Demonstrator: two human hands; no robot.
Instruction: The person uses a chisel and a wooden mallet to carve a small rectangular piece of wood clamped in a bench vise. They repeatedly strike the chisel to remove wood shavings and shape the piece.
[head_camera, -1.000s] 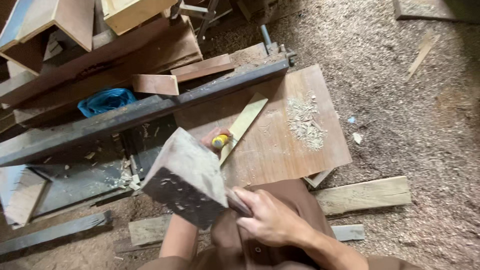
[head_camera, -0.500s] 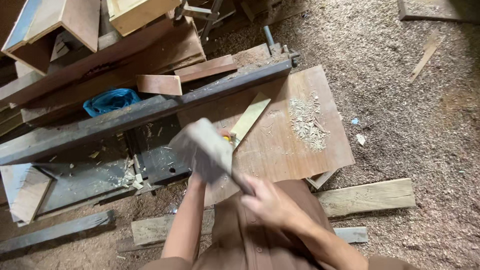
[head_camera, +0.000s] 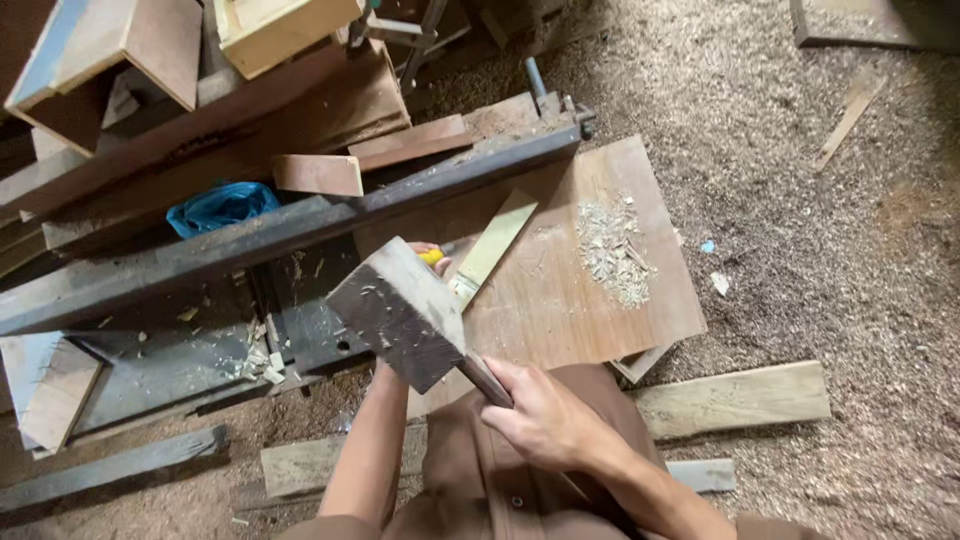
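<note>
Right hand (head_camera: 545, 420) clenched on mallet (head_camera: 400, 312) handle — head raised again; left hand (head_camera: 432, 256) grip hidden.

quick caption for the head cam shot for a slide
Right hand raises a wooden mallet above a yellow-handled tool held by the left hand on a plywood board.
</note>
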